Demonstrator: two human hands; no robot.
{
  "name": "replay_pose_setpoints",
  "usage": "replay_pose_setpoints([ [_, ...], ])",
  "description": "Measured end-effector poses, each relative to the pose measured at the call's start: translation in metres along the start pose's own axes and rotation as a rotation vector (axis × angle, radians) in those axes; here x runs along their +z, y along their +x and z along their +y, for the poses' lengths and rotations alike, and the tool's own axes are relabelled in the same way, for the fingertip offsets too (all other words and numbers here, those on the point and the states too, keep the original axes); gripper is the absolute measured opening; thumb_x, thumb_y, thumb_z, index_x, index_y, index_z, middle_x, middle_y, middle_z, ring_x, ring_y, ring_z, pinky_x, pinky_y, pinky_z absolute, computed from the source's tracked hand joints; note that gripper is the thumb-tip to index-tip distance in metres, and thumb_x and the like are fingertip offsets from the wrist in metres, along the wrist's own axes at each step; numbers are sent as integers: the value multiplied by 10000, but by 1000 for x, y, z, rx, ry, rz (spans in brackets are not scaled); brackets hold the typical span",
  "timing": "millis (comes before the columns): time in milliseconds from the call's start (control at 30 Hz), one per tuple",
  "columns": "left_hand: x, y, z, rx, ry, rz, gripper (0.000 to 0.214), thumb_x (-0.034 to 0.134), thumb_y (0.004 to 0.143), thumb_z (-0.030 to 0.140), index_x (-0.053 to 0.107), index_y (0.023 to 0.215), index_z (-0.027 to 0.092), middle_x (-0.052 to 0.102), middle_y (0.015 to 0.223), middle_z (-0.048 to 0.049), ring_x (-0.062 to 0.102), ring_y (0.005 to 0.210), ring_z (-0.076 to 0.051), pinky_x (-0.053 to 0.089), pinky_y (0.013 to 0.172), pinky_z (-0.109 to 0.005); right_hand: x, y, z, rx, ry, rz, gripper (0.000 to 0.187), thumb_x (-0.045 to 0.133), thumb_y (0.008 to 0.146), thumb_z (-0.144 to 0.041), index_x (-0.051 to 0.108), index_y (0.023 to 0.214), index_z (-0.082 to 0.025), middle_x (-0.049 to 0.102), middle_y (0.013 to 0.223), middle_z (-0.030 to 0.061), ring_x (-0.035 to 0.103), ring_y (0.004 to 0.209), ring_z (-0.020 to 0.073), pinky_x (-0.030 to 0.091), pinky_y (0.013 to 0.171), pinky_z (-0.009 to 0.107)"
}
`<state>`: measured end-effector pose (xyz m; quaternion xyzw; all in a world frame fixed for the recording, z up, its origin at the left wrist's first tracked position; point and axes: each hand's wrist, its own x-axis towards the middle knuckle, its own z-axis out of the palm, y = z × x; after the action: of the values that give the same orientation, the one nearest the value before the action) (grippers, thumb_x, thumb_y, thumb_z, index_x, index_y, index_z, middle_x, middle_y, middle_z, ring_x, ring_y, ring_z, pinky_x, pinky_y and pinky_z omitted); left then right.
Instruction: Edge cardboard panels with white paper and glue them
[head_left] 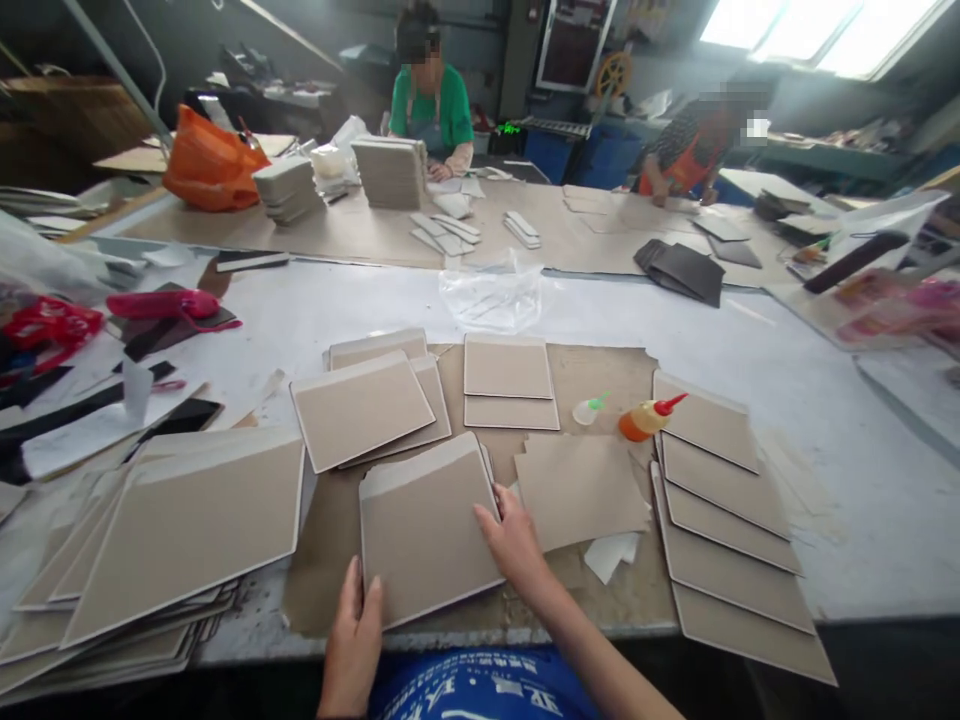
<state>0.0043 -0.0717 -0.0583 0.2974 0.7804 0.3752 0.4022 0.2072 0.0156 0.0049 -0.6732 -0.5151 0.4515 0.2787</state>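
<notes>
Where a brown paper mat is covering the near middle of the desk, a grey board panel is lying flat under both hands. The left hand is resting open, fingers together, on the panel's near-left edge; the right hand is lying open along its right edge, fingers extended, gripping nothing. A loose paper sheet is lying just right of the panel. An orange glue bottle is lying beyond it, beside a fanned row of panels. A stack of panels is sitting at left
</notes>
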Motion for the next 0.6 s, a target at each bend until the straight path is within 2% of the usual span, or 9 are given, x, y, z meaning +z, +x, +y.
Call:
replay_pose_setpoints([
  [67,-3,-1,2,-60,-58,12,658,422,804,490,302,1346,137,334,1403,-135,311,1284,-232,226,1071,-382,1,1,4,63,188,-123,307,494,742,-340,601,970,-164,655,903,71,601,857,230,459,763,342],
  [133,-5,-6,10,-83,-97,40,672,435,792,503,299,1349,152,322,1412,-122,292,1291,-238,224,1072,-380,-2,2,7,121,374,-223,292,514,722,-368,601,917,-169,665,827,45,612,799,223,472,720,343],
  [200,-4,-13,24,-49,-130,72,679,449,779,519,292,1354,193,375,1385,-104,321,1277,-247,250,1062,-395,-14,9,7,169,551,-290,328,543,707,-405,577,932,-168,668,790,28,619,739,206,480,688,339],
  [267,0,-19,39,11,-151,84,670,443,776,539,285,1354,238,492,1295,-87,404,1225,-246,294,1043,-404,-36,25,3,175,656,-303,369,579,688,-435,560,941,-168,669,769,22,619,694,191,485,670,333],
  [333,8,-23,52,55,-118,61,663,436,772,553,308,1342,238,584,1174,-82,486,1152,-239,339,1016,-397,-64,53,-5,129,690,-229,380,607,671,-439,552,939,-176,671,766,20,617,690,181,488,667,321],
  [400,18,-23,58,70,-40,26,664,437,762,559,355,1315,201,616,1097,-88,533,1091,-235,378,985,-384,-93,93,-15,71,672,-74,351,613,662,-420,550,917,-187,670,753,12,612,688,171,494,659,307],
  [467,27,-19,55,77,52,-4,642,424,759,559,406,1276,180,626,1061,-87,563,1038,-232,408,951,-376,-117,138,-24,17,572,136,280,590,681,-395,552,863,-185,662,718,5,604,678,156,500,651,286],
  [600,37,-10,35,113,194,-9,555,410,759,540,499,1181,189,631,1028,-72,597,943,-221,439,901,-358,-142,222,-29,44,472,254,162,551,730,-330,507,799,-190,637,650,-8,578,601,129,498,601,263],
])
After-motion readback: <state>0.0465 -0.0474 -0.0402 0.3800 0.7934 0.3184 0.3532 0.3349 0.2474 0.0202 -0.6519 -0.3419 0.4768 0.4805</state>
